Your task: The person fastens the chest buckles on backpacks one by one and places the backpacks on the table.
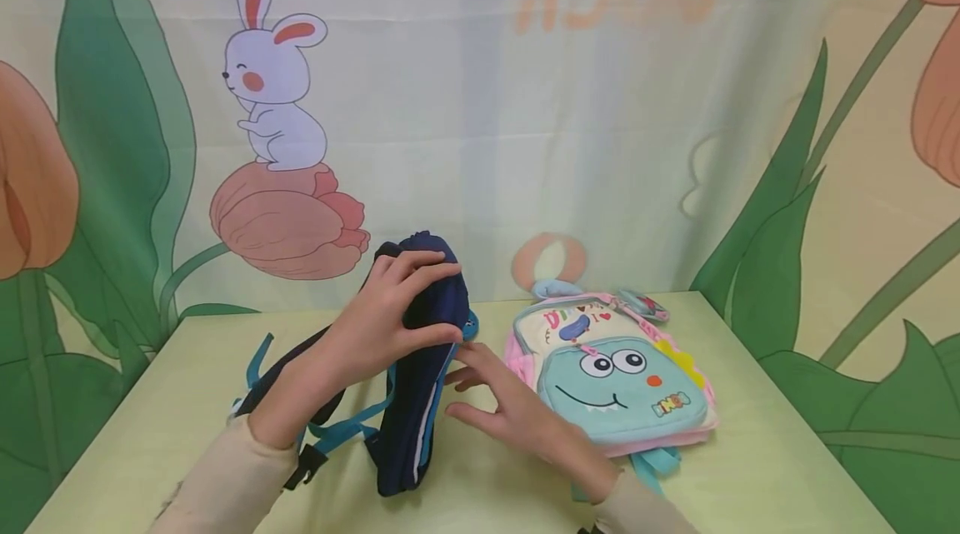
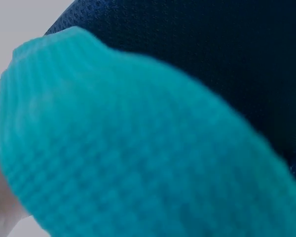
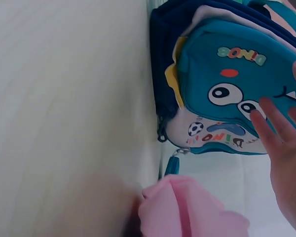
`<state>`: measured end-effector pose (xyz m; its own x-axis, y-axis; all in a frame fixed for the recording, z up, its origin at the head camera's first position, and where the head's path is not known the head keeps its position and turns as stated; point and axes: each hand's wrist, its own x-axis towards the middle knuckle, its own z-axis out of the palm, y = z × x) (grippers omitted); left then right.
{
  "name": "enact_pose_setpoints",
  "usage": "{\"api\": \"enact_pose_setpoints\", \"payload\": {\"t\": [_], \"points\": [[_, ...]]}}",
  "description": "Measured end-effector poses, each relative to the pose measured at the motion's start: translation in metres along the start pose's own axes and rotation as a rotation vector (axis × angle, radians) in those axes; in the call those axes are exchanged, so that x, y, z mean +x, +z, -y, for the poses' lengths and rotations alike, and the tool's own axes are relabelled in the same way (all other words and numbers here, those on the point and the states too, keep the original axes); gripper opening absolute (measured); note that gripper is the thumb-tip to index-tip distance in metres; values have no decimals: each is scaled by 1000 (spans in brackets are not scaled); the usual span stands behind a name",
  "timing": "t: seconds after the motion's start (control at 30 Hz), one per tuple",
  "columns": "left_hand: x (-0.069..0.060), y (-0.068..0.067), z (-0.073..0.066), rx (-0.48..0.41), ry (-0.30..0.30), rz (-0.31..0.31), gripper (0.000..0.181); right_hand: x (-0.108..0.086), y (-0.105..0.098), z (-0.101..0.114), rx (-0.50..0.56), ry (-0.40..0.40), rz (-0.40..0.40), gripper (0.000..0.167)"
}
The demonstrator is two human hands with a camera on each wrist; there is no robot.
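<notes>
A navy backpack (image 1: 405, 426) stands on its bottom, seen from its side in the head view. My left hand (image 1: 392, 301) holds its upper part, thumb and fingers spread around the near side. My right hand (image 1: 506, 401) is at its front face, fingers slightly bent; whether they touch it is unclear. The right wrist view shows that front, a teal pocket (image 3: 202, 69) with a cartoon face, beside the right hand (image 3: 286, 158). A blurred teal strap (image 2: 113, 143) fills much of the left wrist view, before the dark mesh back (image 2: 212, 54).
A second backpack, pink and light teal (image 1: 660, 417) with a cartoon face, lies to the right on the yellow-green table (image 1: 765, 434). Loose teal straps (image 1: 352, 426) and a black buckle (image 1: 306, 467) hang left of the navy backpack. A printed curtain (image 1: 420, 101) stands behind.
</notes>
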<state>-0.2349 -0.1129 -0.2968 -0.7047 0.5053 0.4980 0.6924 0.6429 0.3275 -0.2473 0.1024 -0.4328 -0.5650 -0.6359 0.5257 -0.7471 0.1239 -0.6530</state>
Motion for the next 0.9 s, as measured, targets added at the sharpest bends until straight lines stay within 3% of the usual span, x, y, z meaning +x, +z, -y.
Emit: {"api": "enact_pose_setpoints", "payload": {"t": [0.23,0.43,0.57,0.9], "points": [[-1,4,0,-12,-5,-17,70,7,-14,-2,35,-199,-203,70],[-2,11,1,-31,0,-28,71,14,-28,21,44,-186,-266,73],[0,16,0,-39,7,-28,72,14,-32,17,28,-197,-283,77],[-1,18,-6,-121,-6,104,76,13,-38,13,-12,-198,-332,76]]}}
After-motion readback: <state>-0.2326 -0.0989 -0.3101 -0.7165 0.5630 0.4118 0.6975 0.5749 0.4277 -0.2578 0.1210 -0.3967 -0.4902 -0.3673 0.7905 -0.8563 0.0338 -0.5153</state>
